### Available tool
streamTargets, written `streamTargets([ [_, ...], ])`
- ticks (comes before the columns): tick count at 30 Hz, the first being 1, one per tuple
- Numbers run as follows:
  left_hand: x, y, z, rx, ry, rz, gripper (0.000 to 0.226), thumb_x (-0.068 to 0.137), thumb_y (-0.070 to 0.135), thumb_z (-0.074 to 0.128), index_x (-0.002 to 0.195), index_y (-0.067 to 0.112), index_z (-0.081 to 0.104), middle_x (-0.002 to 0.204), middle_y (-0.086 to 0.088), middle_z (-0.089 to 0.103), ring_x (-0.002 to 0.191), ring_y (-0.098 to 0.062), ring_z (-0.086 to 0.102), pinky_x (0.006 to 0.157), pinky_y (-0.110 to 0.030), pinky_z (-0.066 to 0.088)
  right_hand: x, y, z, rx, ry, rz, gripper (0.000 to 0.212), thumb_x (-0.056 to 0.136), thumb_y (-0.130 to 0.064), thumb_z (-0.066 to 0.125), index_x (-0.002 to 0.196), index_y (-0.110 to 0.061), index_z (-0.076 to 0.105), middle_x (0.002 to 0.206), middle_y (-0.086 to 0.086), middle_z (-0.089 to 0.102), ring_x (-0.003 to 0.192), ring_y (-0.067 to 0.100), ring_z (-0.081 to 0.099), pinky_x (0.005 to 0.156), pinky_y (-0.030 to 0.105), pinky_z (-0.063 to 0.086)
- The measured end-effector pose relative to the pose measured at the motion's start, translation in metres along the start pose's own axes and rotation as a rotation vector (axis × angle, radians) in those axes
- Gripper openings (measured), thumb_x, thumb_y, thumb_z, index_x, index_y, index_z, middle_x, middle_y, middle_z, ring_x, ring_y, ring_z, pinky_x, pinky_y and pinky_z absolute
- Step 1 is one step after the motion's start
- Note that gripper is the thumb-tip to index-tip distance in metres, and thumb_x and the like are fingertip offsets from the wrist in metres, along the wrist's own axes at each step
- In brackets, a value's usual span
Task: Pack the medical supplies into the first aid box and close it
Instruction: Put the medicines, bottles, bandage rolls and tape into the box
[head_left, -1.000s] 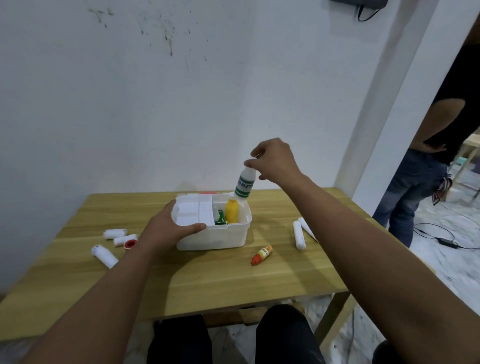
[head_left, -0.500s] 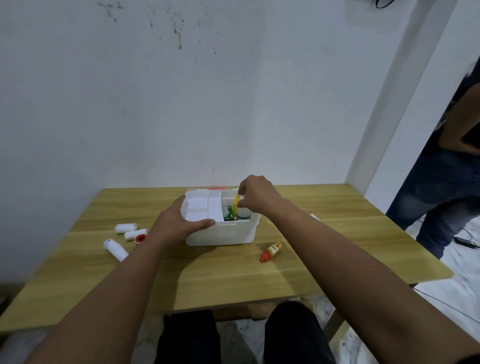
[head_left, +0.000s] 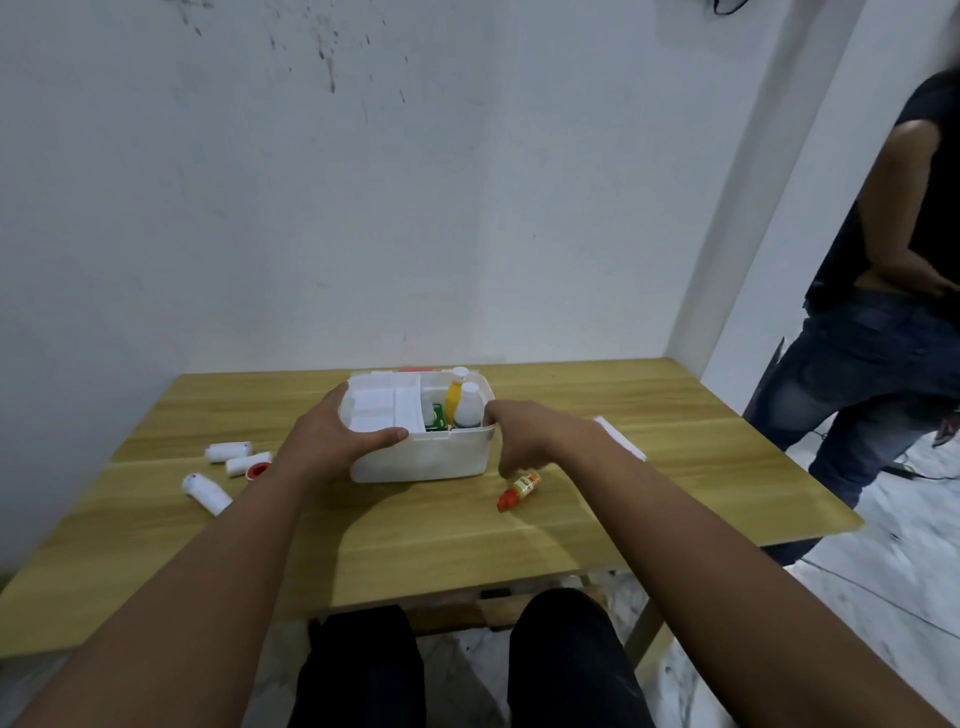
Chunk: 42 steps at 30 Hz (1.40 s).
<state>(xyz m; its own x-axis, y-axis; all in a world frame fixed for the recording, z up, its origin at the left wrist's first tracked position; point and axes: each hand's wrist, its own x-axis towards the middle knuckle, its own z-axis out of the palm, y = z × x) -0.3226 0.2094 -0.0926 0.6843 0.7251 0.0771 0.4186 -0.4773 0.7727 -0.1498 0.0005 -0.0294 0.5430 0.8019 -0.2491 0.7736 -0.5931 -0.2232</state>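
The first aid box (head_left: 421, 457), white and open-topped, sits on the wooden tabletop (head_left: 415, 540) toward its far edge, and everything else is placed here by reference to it. The left hand (head_left: 332, 441) grips the box's near-left corner, fingers (head_left: 332, 405) curved over the left wall and thumb laid along the near rim, so the hand is closed on the box. Under that hand, the box's left part holds a white insert tray (head_left: 384, 405). In the open right compartment stand a yellow bottle (head_left: 453, 397) and, just in front of it and touching or nearly so, a white bottle (head_left: 467, 410), both upright; a green packet (head_left: 434, 418) lies low beside them.

The right hand (head_left: 524, 441) hangs just off the box's near-right corner, palm down, its fingers loosely bent and pointing downward, holding nothing. Just below those fingertips, a small orange bottle with a red cap (head_left: 518, 491) lies on its side, to the right of the box and near its front.

Left of the box lie three white rolls: two (head_left: 228, 451) (head_left: 248, 464) close together, the nearer one showing a red end, and a third (head_left: 205, 492) a little nearer the camera. Right of the box, a white tube (head_left: 621, 446) is partly hidden behind the right forearm.

A bystander in jeans (head_left: 872, 374) stands well to the right of the box, beyond the table.
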Motion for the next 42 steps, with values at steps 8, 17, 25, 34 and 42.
streamTargets([
  [8, 0.000, -0.001, -0.001, -0.003, -0.006, 0.007, 0.136, 0.039, 0.091, 0.075, 0.155, 0.031, 0.036, 0.152, 0.004, 0.050, 0.133, -0.026, 0.049, 0.101, -0.051, 0.051, -0.004, 0.015, 0.014, 0.076, 0.322, 0.022, 0.045, 0.079, -0.007, 0.068, 0.115, -0.022, 0.045, 0.093, 0.002, 0.064, 0.085, 0.024, 0.063, 0.063, 0.036, 0.049],
  [17, 0.002, -0.004, 0.001, 0.005, -0.004, -0.017, 0.143, 0.034, 0.094, 0.073, 0.157, 0.031, 0.033, 0.155, 0.003, 0.047, 0.136, -0.028, 0.047, 0.102, -0.054, 0.051, -0.006, 0.027, 0.031, -0.254, -0.081, 0.012, 0.041, 0.085, -0.024, 0.081, 0.124, -0.020, 0.071, 0.119, 0.003, 0.068, 0.108, 0.023, 0.064, 0.088, 0.036, 0.055],
  [25, 0.001, -0.003, 0.001, -0.001, 0.006, -0.021, 0.140, 0.040, 0.089, 0.076, 0.158, 0.031, 0.030, 0.157, 0.000, 0.044, 0.138, -0.030, 0.045, 0.102, -0.053, 0.051, -0.018, 0.036, -0.048, 0.012, -0.031, 0.069, 0.019, 0.074, -0.015, 0.085, 0.090, -0.011, 0.076, 0.080, 0.000, 0.079, 0.078, 0.012, 0.074, 0.067, 0.028, 0.056],
  [34, 0.002, -0.003, 0.003, 0.008, -0.001, -0.022, 0.137, 0.046, 0.085, 0.078, 0.160, 0.030, 0.027, 0.161, 0.000, 0.040, 0.141, -0.030, 0.042, 0.104, -0.052, 0.049, 0.014, -0.020, -0.063, 0.324, 0.195, -0.152, 0.027, 0.075, -0.021, 0.089, 0.097, -0.017, 0.073, 0.087, 0.002, 0.076, 0.070, 0.011, 0.075, 0.057, 0.024, 0.056],
  [42, 0.003, -0.004, 0.002, 0.012, -0.005, -0.017, 0.133, 0.045, 0.086, 0.077, 0.158, 0.033, 0.030, 0.157, 0.004, 0.045, 0.136, -0.026, 0.046, 0.101, -0.047, 0.051, 0.051, -0.063, -0.032, -0.116, 0.115, -0.115, 0.020, 0.073, -0.006, 0.085, 0.089, -0.011, 0.075, 0.086, 0.005, 0.074, 0.081, 0.022, 0.072, 0.071, 0.034, 0.061],
])
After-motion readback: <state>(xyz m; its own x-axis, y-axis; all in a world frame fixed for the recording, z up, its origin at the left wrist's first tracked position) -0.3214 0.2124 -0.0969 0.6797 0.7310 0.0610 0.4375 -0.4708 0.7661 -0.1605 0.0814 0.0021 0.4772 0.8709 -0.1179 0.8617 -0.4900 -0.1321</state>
